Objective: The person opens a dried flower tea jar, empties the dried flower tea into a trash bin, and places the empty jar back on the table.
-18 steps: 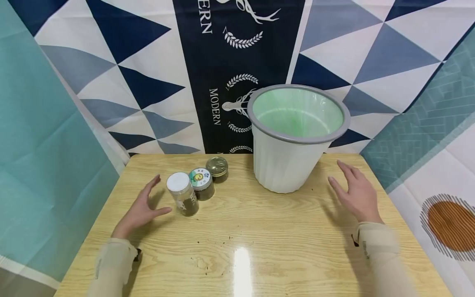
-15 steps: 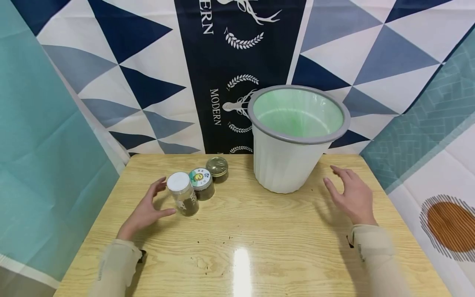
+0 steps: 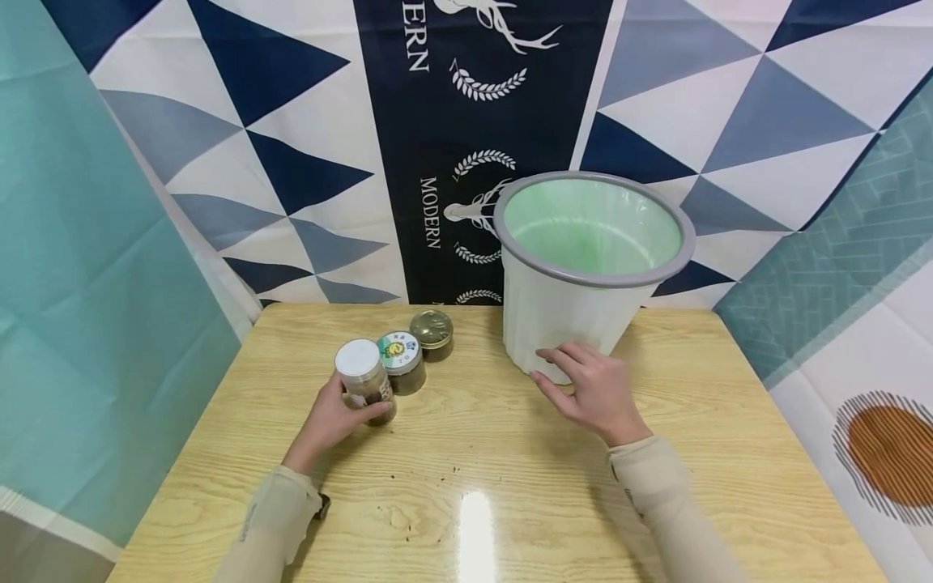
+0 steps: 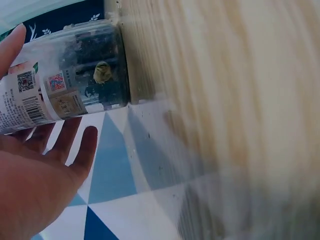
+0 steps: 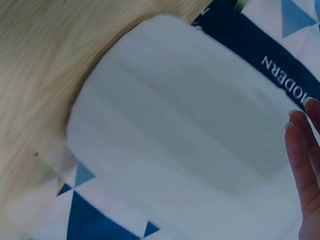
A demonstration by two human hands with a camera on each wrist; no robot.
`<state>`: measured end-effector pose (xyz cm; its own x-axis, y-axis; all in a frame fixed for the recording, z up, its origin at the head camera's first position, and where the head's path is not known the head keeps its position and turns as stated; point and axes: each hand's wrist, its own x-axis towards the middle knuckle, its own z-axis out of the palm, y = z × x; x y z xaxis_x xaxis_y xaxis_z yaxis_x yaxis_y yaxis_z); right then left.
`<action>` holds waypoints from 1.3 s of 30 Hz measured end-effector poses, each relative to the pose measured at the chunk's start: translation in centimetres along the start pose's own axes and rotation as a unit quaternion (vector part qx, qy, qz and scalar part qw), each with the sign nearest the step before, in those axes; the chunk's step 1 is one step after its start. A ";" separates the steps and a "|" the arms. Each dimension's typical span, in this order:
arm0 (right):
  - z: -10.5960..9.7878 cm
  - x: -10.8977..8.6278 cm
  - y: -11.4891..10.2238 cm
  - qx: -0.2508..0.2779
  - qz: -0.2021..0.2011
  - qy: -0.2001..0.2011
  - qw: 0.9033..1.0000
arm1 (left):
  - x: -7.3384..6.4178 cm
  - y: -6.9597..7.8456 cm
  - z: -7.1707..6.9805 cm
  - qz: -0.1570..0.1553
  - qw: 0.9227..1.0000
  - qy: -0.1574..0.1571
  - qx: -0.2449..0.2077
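Observation:
A clear plastic jar with a white lid [image 3: 357, 359] stands at the left, dark contents inside. My left hand [image 3: 330, 423] has its thumb on the near side of it and its fingers behind. The left wrist view shows the jar's label [image 4: 50, 90] with a barcode, its base at the tabletop. Touching or close beside it are a squat jar with a printed lid [image 3: 400, 351] and one with a gold lid [image 3: 432, 329]. My right hand [image 3: 592, 387], holding nothing, hovers before a white bucket [image 3: 535, 308], fingers loosely bent.
The bucket has a grey rim [image 3: 688, 243] and a green inside, perhaps a liner. It stands at the back of the wooden table [image 3: 510, 461], near a patterned cloth [image 3: 313, 105]. Small dark specks lie on the wood. Teal cloth [image 3: 95, 283] hangs at the left.
My left hand has moved right from beside the white-lidded jar and closed around it. My right hand has swung left from the table's right side to in front of the bucket.

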<state>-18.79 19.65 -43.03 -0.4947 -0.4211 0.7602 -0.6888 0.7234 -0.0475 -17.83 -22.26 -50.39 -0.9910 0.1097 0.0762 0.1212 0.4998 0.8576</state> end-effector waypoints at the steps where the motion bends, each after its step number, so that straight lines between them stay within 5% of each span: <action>1: 0.2 0.2 -0.2 0.002 0.000 -0.001 1.000 | 0.1 0.1 0.1 0.002 1.000 0.000 0.000; 8: 0.8 2.3 -1.3 0.035 -0.020 -0.009 0.999 | 0.4 1.2 0.3 0.057 0.998 0.002 0.007; 13: 1.3 4.3 -2.3 0.060 -0.024 -0.023 0.998 | 0.3 3.3 1.0 0.094 0.996 0.002 0.004; 19: 1.8 6.1 -3.5 0.092 -0.025 -0.025 0.995 | 0.3 6.0 2.9 0.101 0.995 -0.015 -0.011; 27: 1.8 7.2 -4.7 0.133 0.007 -0.064 0.989 | 0.5 8.4 5.1 0.121 0.992 -0.008 0.046; 39: 2.2 7.1 -6.2 0.109 0.025 -0.125 0.986 | 0.9 10.0 7.5 0.210 0.965 0.005 0.154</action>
<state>-19.22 11.00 -38.76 -0.6270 -0.5302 0.5707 -0.7448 0.6228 -0.2397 -17.14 -10.69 -45.59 -0.8508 0.3517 0.3903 0.5225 0.6449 0.5578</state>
